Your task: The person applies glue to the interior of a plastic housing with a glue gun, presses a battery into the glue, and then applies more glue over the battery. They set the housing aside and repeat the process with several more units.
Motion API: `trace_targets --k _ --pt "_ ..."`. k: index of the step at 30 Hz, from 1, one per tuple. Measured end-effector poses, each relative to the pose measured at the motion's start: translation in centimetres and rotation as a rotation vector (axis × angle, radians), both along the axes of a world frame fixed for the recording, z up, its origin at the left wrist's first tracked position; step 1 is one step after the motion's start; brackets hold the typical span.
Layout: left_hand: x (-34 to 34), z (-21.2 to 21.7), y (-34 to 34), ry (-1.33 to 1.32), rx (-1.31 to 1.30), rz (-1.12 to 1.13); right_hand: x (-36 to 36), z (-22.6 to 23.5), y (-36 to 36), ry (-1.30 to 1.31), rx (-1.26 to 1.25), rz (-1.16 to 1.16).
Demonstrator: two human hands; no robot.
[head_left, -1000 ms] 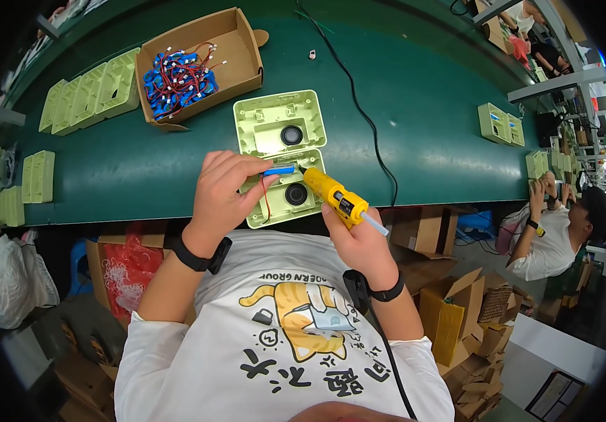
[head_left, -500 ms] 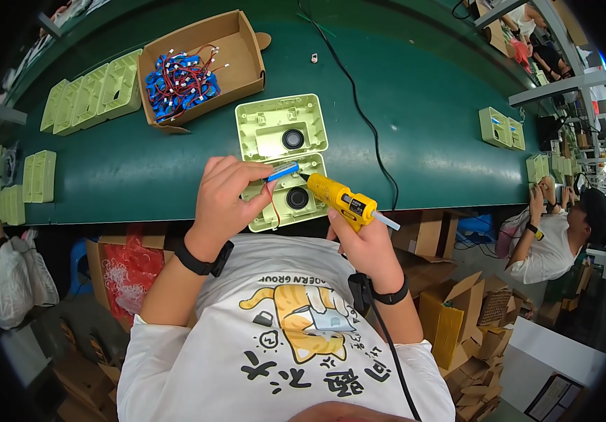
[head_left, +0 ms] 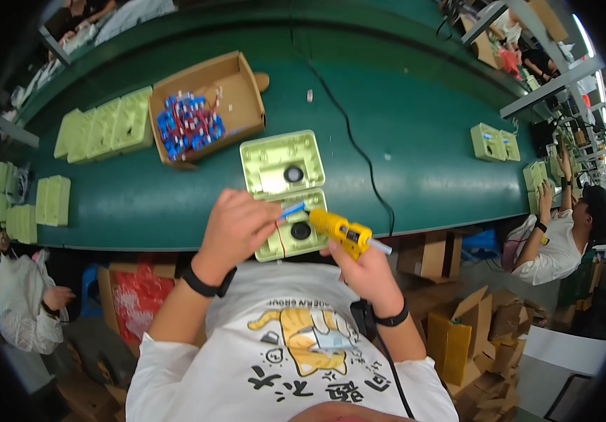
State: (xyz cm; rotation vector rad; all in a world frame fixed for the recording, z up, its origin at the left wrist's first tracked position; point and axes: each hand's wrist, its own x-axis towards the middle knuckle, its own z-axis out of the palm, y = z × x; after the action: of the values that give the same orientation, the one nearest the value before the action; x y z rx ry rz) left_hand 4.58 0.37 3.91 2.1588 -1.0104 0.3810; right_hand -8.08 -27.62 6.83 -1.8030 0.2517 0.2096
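My left hand [head_left: 238,226] pinches a blue battery pack [head_left: 292,210] with thin red wires over the nearer of two pale green plastic housings. That near housing [head_left: 270,248] has a round black part [head_left: 301,231] in it, and I cannot tell whether the battery touches its floor. My right hand [head_left: 367,276] is wrapped round a yellow hot glue gun [head_left: 340,228], a pale glue stick showing at its back end. The gun's dark nozzle is close to the battery's right end. Just beyond lies the other green housing [head_left: 264,163], also with a round black part.
Left of the housings stands a cardboard box [head_left: 243,91] of blue battery packs with red wires. Green housings [head_left: 121,123] sit farther left, and others [head_left: 489,143] at the right. A black cable [head_left: 348,123] crosses the green table [head_left: 422,169]. A co-worker [head_left: 552,243] is at the right.
The whole view has shifted, so the table and my hands appear lower. My left hand still holds the battery and my right the glue gun, both over the near housing.
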Motion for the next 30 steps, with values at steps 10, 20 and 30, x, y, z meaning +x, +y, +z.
trace_targets --k 10,20,30 --pt "0.0 1.4 0.0 0.042 0.042 -0.036 -0.8 -1.5 -0.4 0.053 0.022 -0.015" --pt "-0.3 3.0 -0.2 0.018 0.29 0.006 -1.5 -1.8 -0.4 -0.089 -0.045 0.022" --pt "1.6 3.0 2.0 -0.079 0.411 -0.189 -1.7 -1.7 0.9 -0.246 -0.224 -0.012"
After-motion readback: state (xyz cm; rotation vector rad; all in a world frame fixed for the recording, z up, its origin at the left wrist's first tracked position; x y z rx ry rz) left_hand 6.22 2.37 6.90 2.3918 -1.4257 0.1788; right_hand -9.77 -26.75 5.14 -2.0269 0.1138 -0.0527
